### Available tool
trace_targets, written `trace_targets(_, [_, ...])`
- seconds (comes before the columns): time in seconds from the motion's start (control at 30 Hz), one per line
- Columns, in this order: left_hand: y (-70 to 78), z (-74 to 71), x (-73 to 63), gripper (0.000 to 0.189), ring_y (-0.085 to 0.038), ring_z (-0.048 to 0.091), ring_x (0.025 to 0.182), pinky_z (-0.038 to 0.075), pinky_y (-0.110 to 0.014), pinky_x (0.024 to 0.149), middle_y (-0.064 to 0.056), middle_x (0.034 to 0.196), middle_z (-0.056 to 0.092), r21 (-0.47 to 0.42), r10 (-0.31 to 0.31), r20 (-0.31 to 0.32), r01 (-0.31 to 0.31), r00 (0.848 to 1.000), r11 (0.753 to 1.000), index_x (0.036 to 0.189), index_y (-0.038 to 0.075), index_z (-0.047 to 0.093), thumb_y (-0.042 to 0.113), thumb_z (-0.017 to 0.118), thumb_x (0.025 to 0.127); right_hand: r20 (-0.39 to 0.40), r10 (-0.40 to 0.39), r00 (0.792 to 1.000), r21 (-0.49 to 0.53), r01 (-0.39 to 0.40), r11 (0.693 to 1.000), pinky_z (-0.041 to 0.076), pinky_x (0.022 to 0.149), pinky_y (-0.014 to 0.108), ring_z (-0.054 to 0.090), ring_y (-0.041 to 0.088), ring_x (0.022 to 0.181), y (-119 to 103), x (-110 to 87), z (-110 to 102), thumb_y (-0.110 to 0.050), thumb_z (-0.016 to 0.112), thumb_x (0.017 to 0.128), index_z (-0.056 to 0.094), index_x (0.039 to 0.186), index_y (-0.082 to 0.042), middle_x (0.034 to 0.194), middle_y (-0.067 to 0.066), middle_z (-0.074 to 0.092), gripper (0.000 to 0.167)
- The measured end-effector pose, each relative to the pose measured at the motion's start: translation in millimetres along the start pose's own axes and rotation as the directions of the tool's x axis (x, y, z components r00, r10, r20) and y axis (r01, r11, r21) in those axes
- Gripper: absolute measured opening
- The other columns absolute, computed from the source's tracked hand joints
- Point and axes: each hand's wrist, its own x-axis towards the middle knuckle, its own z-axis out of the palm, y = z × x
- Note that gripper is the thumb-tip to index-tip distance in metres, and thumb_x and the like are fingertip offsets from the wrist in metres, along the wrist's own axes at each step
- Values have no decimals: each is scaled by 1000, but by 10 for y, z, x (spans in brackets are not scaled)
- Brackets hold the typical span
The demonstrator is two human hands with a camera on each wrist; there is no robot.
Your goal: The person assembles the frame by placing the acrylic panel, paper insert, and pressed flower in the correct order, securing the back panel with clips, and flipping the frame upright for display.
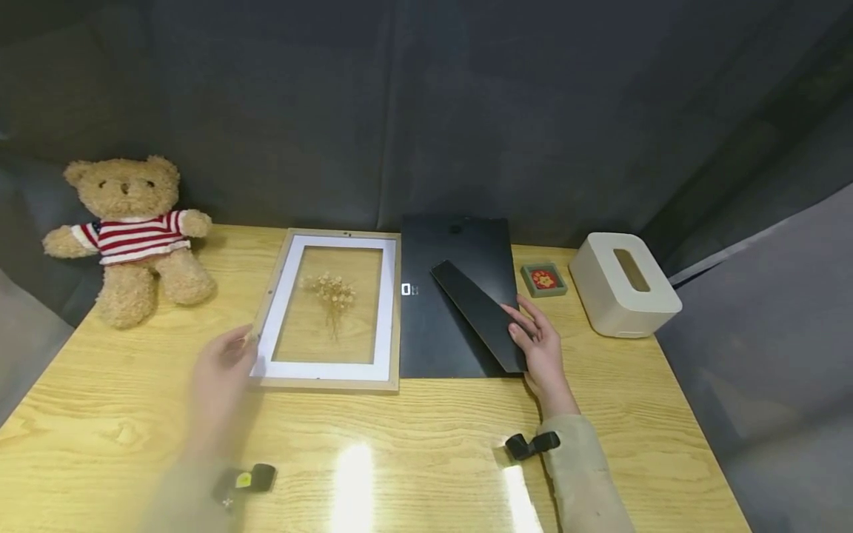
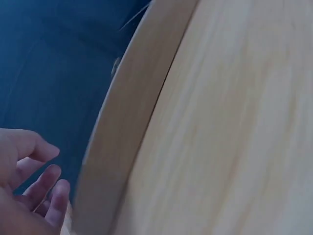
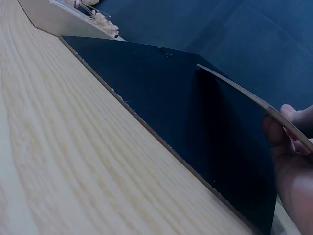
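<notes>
A wooden picture frame (image 1: 326,384) lies flat with a white mat (image 1: 384,311) and a clear middle holding dried flowers (image 1: 333,291). Beside it on the right lies a black backing board (image 1: 426,340) with a small metal piece (image 1: 406,289). My right hand (image 1: 543,348) pinches a tapering black stand leg (image 1: 476,307) between thumb and fingers, tilted above the board; whether the leg is joined to it I cannot tell. My left hand (image 1: 223,370), blurred, is at the frame's left edge; its loosely bent fingers (image 2: 41,186) look apart from the wood in the left wrist view.
A teddy bear (image 1: 126,237) in a striped shirt sits at the back left. Right of the board are a small green square box (image 1: 553,289) with a red top and a white tissue box (image 1: 600,289). Dark cloth (image 1: 300,111) hangs behind the wooden table (image 1: 426,451).
</notes>
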Motion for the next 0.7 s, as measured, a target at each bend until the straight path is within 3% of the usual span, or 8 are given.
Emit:
trace_targets(0.07, [133,133,-17,37,-24,56,106,50,-28,87,-12,120,57,-12,75,4,-75,997,997,129,10,58,14,61,93,3,-2,1000,27,2,1000,50,79,17,56,14,112,-19,-13,4,2,58,93,36,143,4,128,21,58,55])
trace_targets(0.13, [278,306,-48,36,-24,57,100,50,-23,83,-14,116,58,-43,170,58,-168,984,985,126,4,58,4,62,91,6,0,1000,53,0,999,51,77,17,58,13,109,-37,-24,7,2,57,93,35,144,4,128,19,58,55])
trace_targets(0.23, [498,611,-90,39,-29,57,101,51,-29,88,-20,118,59,-183,286,185,-253,940,950,125,-2,57,-4,64,87,12,-1,1000,94,-1,996,52,75,18,61,12,103,-61,-37,10,3,56,93,35,144,4,127,15,60,55])
trace_targets(0.33, [686,936,-107,46,-36,55,108,49,-38,94,-24,125,55,-309,328,291,-237,899,921,130,-3,51,-6,64,86,22,-11,1000,136,8,991,53,76,19,62,12,101,-74,-48,4,4,55,94,34,144,4,126,14,61,54])
trace_targets(0.4, [786,1136,-104,53,-40,53,113,46,-42,98,-26,130,50,-371,324,337,-192,884,909,135,-3,46,-7,64,86,38,-17,999,172,10,985,53,77,19,63,13,102,-81,-55,-4,6,53,94,33,145,5,127,14,60,54])
trace_targets(0.53, [922,1435,-90,68,-39,50,118,44,-42,100,-25,138,44,-393,275,390,-111,879,913,147,4,30,-1,64,88,71,-21,997,216,5,976,53,80,20,63,14,104,-91,-67,-13,8,49,95,31,145,5,128,14,59,54])
trace_targets(0.7, [991,1610,-70,76,-33,53,116,46,-41,98,-21,141,42,-406,226,392,-53,892,912,152,11,17,6,62,91,68,-12,998,218,-4,976,52,81,19,62,14,106,-108,-76,-12,6,50,96,36,145,0,128,11,60,52])
